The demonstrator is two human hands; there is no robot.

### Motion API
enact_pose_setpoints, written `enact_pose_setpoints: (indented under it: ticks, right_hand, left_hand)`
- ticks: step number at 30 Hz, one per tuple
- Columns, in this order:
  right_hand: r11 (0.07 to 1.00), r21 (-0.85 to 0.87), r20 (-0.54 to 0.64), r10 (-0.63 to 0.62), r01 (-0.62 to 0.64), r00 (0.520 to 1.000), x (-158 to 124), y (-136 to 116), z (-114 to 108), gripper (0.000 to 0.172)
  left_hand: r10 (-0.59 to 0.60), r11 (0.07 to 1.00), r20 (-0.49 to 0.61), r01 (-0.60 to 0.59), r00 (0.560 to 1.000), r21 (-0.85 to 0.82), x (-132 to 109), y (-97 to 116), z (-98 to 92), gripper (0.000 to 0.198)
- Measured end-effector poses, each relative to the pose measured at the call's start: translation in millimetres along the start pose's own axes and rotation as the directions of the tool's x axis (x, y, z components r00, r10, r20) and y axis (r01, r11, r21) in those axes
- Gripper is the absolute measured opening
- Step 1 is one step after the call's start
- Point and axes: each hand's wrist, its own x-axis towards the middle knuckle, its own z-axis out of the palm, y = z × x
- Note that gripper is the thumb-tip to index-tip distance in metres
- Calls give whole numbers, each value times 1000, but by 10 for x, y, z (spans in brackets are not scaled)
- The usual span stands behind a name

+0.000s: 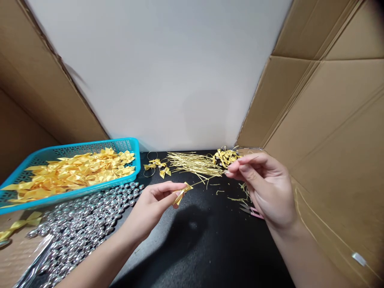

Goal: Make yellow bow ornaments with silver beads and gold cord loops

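Observation:
My left hand (159, 200) pinches a small yellow ribbon bow (183, 193) between thumb and fingertips, above the black tabletop. A thin gold cord (207, 180) runs from the bow towards my right hand (264, 184), whose thumb and fingertips are pinched on its other end. Behind the hands lies a pile of cut gold cords (192, 162). Finished-looking bows with cord loops (157, 165) rest left of that pile, and a heap of gold bows (225, 157) sits at its right.
A turquoise basket (137, 158) full of yellow bows (81, 172) stands at the left, with many silver beads (87, 220) in front. Pink-handled scissors (253, 212) lie beside my right hand. Cardboard walls (339, 120) flank both sides. Cord scraps (220, 192) lie on the table.

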Motion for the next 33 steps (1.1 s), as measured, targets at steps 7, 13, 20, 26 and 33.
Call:
enact_pose_setpoints:
  ticks: [7, 13, 20, 26, 33]
  right_hand:
    - [1000, 17, 12, -2, 2, 1000, -3, 30, -20, 5]
    - [994, 22, 0, 103, -103, 995, 17, 183, 9, 5]
    - [980, 29, -85, 198, -197, 976, 74, 271, 30, 13]
    - [991, 75, -62, 120, -115, 991, 55, 143, -26, 7]
    - [998, 61, 68, -3, -1, 998, -110, 10, 25, 9]
  left_hand:
    - [-22, 1000, 14, 22, 1000, 10, 11, -21, 9, 18]
    - [31, 999, -2, -31, 1000, 15, 17, -54, 17, 22]
    - [163, 987, 11, -163, 987, 10, -82, 8, 61, 14]
    - [223, 967, 115, -235, 968, 96, -103, 9, 83, 9]
    - [232, 966, 119, -243, 965, 85, -89, 40, 77, 14]
